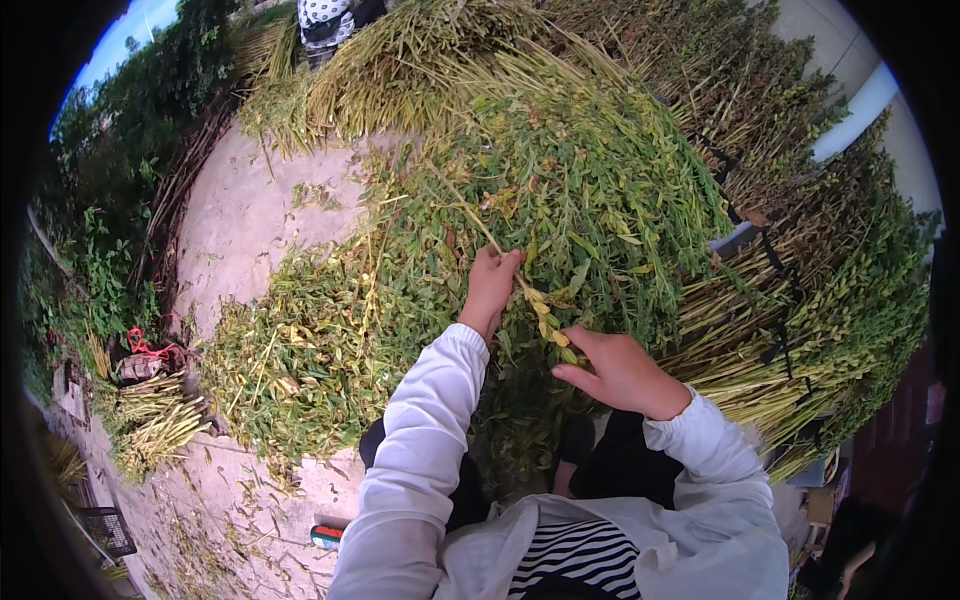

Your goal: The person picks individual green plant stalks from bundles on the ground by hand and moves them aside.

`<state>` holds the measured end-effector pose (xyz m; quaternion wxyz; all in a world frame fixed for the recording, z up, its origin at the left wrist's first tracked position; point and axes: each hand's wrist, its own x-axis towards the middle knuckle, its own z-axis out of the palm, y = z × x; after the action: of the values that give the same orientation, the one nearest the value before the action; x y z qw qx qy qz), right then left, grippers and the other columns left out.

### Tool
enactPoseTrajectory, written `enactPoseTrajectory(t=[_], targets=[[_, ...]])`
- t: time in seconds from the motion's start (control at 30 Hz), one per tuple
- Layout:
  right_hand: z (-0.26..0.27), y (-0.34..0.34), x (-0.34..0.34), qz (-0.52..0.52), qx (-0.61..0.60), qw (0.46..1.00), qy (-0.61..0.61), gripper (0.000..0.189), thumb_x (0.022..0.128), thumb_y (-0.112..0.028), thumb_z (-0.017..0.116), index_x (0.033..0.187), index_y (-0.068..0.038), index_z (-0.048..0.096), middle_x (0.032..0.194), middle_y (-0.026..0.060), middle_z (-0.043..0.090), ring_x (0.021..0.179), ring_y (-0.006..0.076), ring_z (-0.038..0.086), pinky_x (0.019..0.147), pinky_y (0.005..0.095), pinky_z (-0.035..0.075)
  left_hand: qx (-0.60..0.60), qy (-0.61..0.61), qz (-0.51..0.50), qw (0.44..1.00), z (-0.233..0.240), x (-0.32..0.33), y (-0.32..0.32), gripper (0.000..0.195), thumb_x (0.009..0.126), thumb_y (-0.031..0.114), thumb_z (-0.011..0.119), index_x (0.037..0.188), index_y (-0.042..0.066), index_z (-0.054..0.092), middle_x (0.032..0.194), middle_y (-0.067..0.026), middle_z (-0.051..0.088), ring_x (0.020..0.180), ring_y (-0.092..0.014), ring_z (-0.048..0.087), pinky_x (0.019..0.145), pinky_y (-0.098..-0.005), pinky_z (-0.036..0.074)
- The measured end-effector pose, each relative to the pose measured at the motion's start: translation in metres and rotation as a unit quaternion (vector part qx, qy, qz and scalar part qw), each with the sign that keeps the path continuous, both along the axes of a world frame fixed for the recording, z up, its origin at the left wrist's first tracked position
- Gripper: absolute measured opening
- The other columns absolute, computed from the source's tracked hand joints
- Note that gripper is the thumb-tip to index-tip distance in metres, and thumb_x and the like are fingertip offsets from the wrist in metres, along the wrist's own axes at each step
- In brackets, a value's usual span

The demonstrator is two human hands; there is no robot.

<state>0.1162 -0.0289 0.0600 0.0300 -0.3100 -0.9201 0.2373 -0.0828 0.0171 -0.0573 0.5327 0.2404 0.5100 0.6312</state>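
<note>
My left hand (491, 289) grips a thin, mostly bare stalk (469, 210), which looks like sesame. The stalk's long bare end points up and away to the left. Below that hand, yellow pods (541, 307) line its other end and reach down to my right hand (626, 371). There the thumb and forefinger lie on either side of the podded tip, with a gap between them; whether they press on it is unclear, and the other fingers are hidden. Under both hands spreads a deep heap of green leafy stalks (600, 202).
Loose yellow-green leaves (300, 360) cover the concrete floor (247, 195) at left. Bundled stalks (750, 337) with a black strap stand at right, near a white pipe (859, 112). More stalks (420, 67) are piled beyond, near another person (326, 26). A can (326, 536) lies beside me.
</note>
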Motion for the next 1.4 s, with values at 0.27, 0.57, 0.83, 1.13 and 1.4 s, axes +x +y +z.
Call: enactPoseTrajectory(t=[0.27,0.57,0.83,1.13,1.4], targets=[[0.012,0.015,0.056,-0.077,0.009,0.997,0.02,0.046,0.083,-0.037,0.066,0.114,-0.004,0.058,0.091,0.0124,0.066,0.07,0.0296,0.062,0.063,0.0367,0.048,0.1,-0.03,-0.085,0.991,0.034,0.018,-0.018,0.04,0.094,0.01,0.052,0.132,0.013,0.043,0.109,-0.0049,0.064,0.087,-0.011,0.063,0.067,-0.0199,0.046],[0.019,0.017,0.073,-0.185,0.044,0.969,0.16,0.032,0.082,-0.018,0.066,0.109,-0.004,0.06,0.088,0.0105,0.066,0.067,0.0265,0.062,0.061,0.0346,0.048,0.142,0.047,-0.21,0.966,0.036,0.05,-0.024,0.028,0.093,0.009,0.053,0.121,0.009,0.056,0.105,0.0008,0.065,0.09,-0.007,0.06,0.073,-0.019,0.044],[0.018,0.021,0.079,-0.168,0.093,0.953,0.233,0.02,0.084,-0.006,0.062,0.103,-0.002,0.062,0.082,0.0084,0.062,0.063,0.0177,0.059,0.057,0.0287,0.047,0.187,0.359,-0.299,0.864,0.008,0.078,-0.036,0.024,0.087,0.002,0.054,0.109,0.01,0.061,0.096,-0.0066,0.065,0.084,-0.017,0.062,0.072,-0.0275,0.046],[0.012,0.015,0.117,-0.179,0.135,0.971,0.082,0.029,0.077,-0.013,0.068,0.104,-0.005,0.063,0.089,0.0151,0.065,0.081,0.034,0.063,0.07,0.0409,0.05,0.279,0.635,-0.154,0.704,0.021,0.083,-0.043,0.024,0.08,0.0,0.057,0.101,0.01,0.064,0.087,-0.0101,0.06,0.084,-0.03,0.058,0.071,-0.0396,0.048],[-0.004,-0.009,0.153,-0.241,0.014,0.97,0.036,0.018,0.076,-0.014,0.068,0.093,-0.007,0.066,0.077,0.0135,0.065,0.073,0.0323,0.062,0.065,0.0407,0.048,0.312,0.617,-0.154,0.706,0.037,0.089,-0.04,0.029,0.076,-0.001,0.059,0.103,0.008,0.063,0.1,-0.0095,0.06,0.097,-0.03,0.055,0.082,-0.0374,0.047]])
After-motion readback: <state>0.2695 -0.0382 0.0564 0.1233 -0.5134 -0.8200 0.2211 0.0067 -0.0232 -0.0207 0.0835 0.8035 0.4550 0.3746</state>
